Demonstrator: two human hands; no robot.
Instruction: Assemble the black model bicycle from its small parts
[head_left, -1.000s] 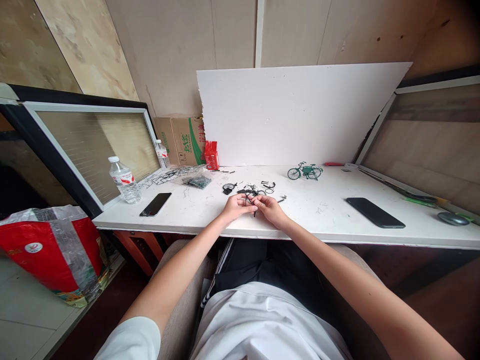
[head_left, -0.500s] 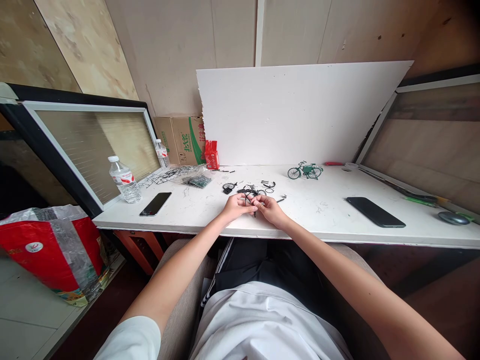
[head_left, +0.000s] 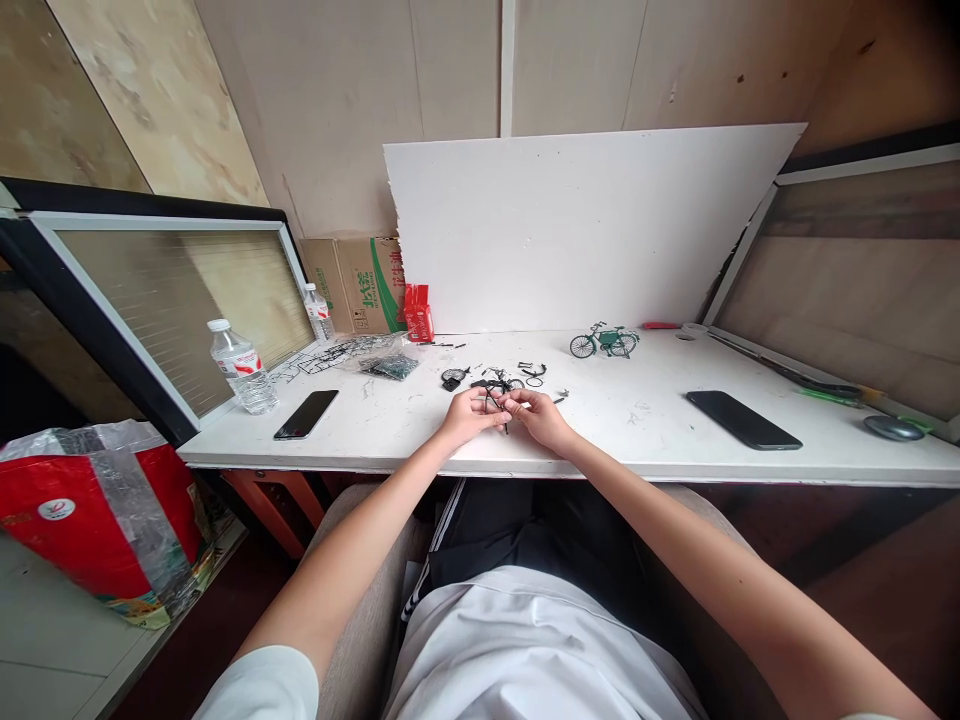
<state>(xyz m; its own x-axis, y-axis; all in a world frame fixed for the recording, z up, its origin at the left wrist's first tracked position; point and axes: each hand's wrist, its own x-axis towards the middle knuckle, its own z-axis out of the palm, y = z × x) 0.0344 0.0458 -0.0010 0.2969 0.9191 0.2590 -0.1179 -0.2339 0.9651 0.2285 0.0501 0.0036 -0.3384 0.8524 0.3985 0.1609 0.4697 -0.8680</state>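
Observation:
Near the front edge of the white table [head_left: 420,430], my left hand [head_left: 470,416] and my right hand [head_left: 541,418] meet, fingertips nearly touching. Between them is a small black bicycle frame piece [head_left: 495,400], pinched by the fingers of both hands. Just beyond my fingers lie loose black parts, among them a spoked wheel [head_left: 516,384], curved pieces [head_left: 533,370] and a dark part with a wheel [head_left: 454,377]. A tiny dark part [head_left: 562,396] is right of my right hand. A green model bicycle [head_left: 604,342] stands upright farther back.
Left: a black phone [head_left: 306,414], a water bottle [head_left: 244,368], a bag of small parts [head_left: 392,364] and black part frames [head_left: 337,352]. Behind them, a carton [head_left: 364,285] and red box [head_left: 418,313]. Right: another phone [head_left: 742,420] and a mouse [head_left: 893,428].
The view has shifted slightly, so the table items appear a little farther left. My hands keep hold of the black piece, with little visible finger movement.

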